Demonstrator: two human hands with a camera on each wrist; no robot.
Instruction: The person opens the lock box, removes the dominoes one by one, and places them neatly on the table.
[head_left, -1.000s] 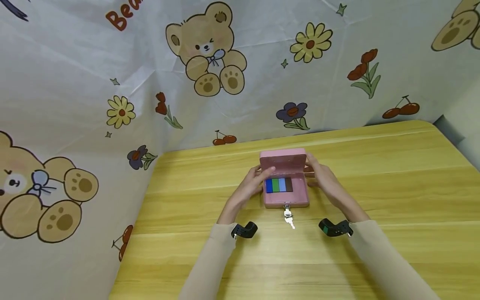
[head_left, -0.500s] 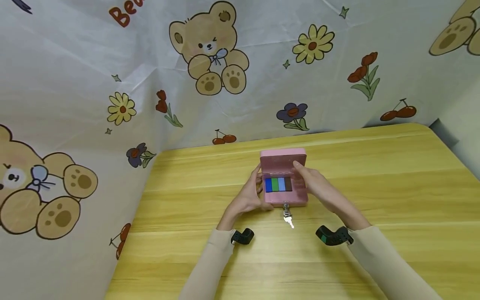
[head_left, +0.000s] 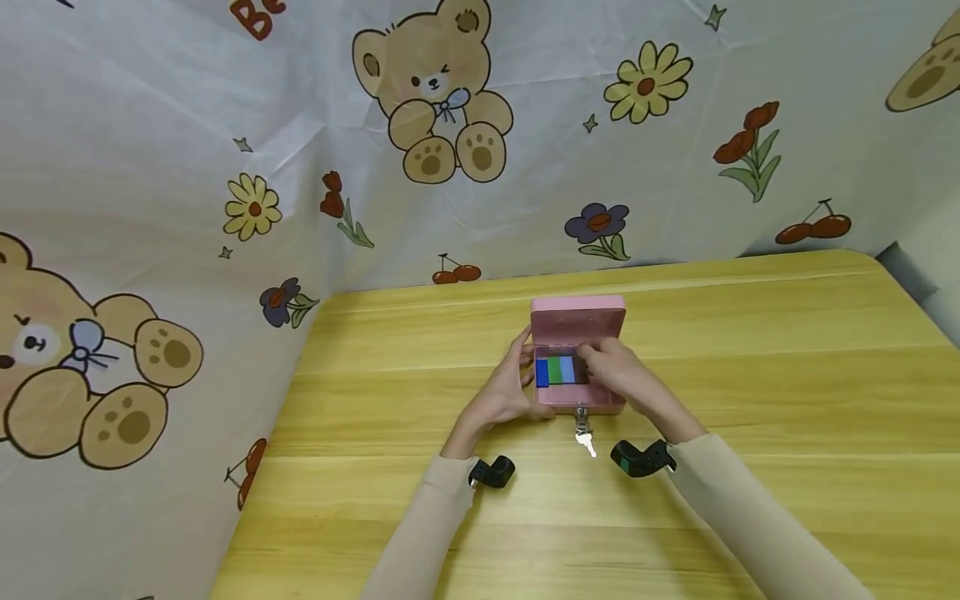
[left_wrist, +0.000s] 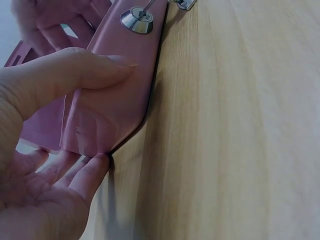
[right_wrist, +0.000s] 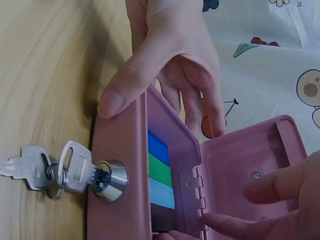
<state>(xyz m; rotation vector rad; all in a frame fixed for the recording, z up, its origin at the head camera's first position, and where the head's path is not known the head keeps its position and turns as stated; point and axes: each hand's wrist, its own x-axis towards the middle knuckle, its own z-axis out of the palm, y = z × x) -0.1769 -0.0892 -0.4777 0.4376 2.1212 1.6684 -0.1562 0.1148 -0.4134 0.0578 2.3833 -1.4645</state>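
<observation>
A small pink cash box [head_left: 566, 400] stands on the table with its lid [head_left: 578, 317] tipped up. Inside lie dark blue [right_wrist: 158, 145], green [right_wrist: 160, 170], light blue [right_wrist: 161, 193] and brown [head_left: 581, 373] blocks, side by side. My left hand [head_left: 502, 392] grips the box's left side, thumb on its front wall and fingers round the corner. My right hand [head_left: 618, 371] reaches into the box from the right, its fingertips by the brown block. In the right wrist view its visible fingers are spread, and one touches the hinge area. The lowest fingertips are partly cut off.
Two keys on a ring [right_wrist: 55, 172] hang from the lock [right_wrist: 111, 181] on the box's front wall. The wooden table [head_left: 405, 517] runs back to a white cloth [head_left: 540, 150] printed with bears and flowers. A dark camera sits on each wrist.
My right hand has moved from the box's right side over its rim and down inside. My left thumb has shifted from the box's interior edge to its front wall.
</observation>
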